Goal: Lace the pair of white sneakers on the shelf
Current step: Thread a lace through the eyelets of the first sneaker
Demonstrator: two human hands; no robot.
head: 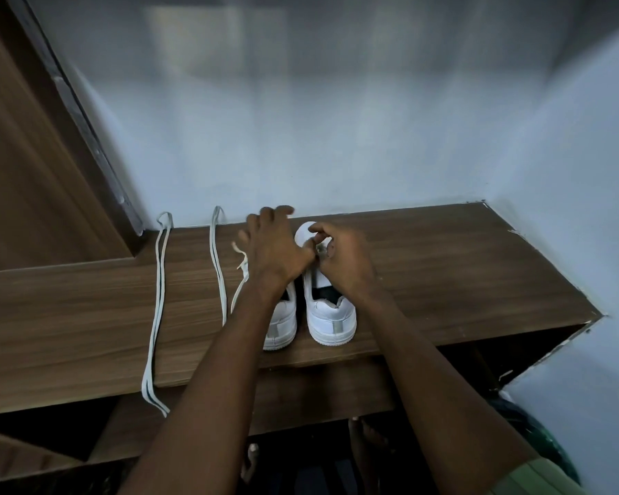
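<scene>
Closest to the camera, the spare lace [157, 309] lies doubled over the wooden shelf [444, 280], its near ends hanging off the front edge, which looks to me like the easiest thing to snag with a forearm and drag to the floor. Next back are the two white sneakers, side by side with heels toward the person and toes toward the wall, near the front edge. The left sneaker [283, 323] is mostly covered by the left forearm, so I can't tell much about its eyelets. The right sneaker [331, 316] shows a clean white heel with a greyish tab, a dark opening and a white tongue standing up, and I see no lace crossing it yet. A second lace [218, 266] runs along the shelf just left of the shoes, with a looser bit curling by the left wrist. Over the right shoe, the right hand [347, 260] has its fingers curled in, thumb and forefinger pinching something small at the eyelet area, probably a lace tip, though it's too blurred to be sure. The left hand [277, 244] sits right against it, thumb tucked into the same spot, the other fingers spread loosely and blurred. Risks as I see them: the tip slipping out of that pinch, threading the wrong eyelet since the hands block the view, or nudging the light shoe sideways because nothing is bracing it. Behind it all is a plain pale wall [336, 137].
</scene>
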